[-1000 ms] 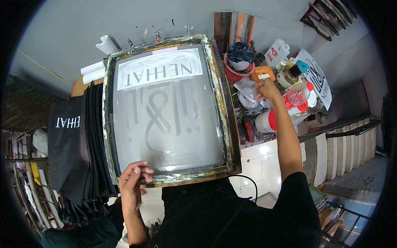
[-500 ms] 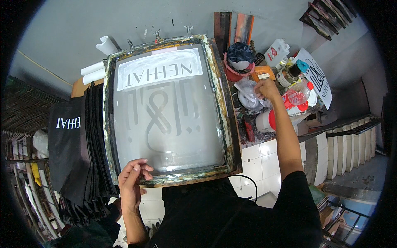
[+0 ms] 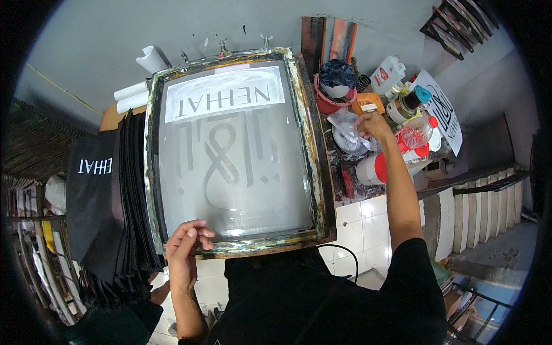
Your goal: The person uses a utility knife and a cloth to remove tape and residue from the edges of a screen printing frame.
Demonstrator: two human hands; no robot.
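Observation:
A silk-screen frame (image 3: pixel 317 172) with a paint-crusted border lies in front of me. Its grey mesh carries a large looping design, and a white band with lettering crosses the far end. My left hand (image 3: pixel 188 244) rests by the frame's near left corner, fingers loosely bent, holding nothing. To the right of the frame, my right hand (image 3: pixel 374 126) reaches over a crumpled clear plastic bag (image 3: pixel 344 125) that lies on a white bowl-like container. Its fingers are bent together on the bag's edge; the fingertips are partly hidden.
Black printed fabric bags (image 3: pixel 95 195) hang in a thick stack left of the frame. A cluttered side table holds a pink bucket (image 3: pixel 328 103), an orange box (image 3: pixel 368 103), a tin can (image 3: pixel 398 109), a red-lidded tub (image 3: pixel 370 170) and bottles. Another person's arm (image 3: pixel 161 293) shows at lower left.
My right hand stays at the plastic bag, its fingers now more closed. My left hand has hardly moved. The view has shifted slightly, and the other person at lower left has shifted.

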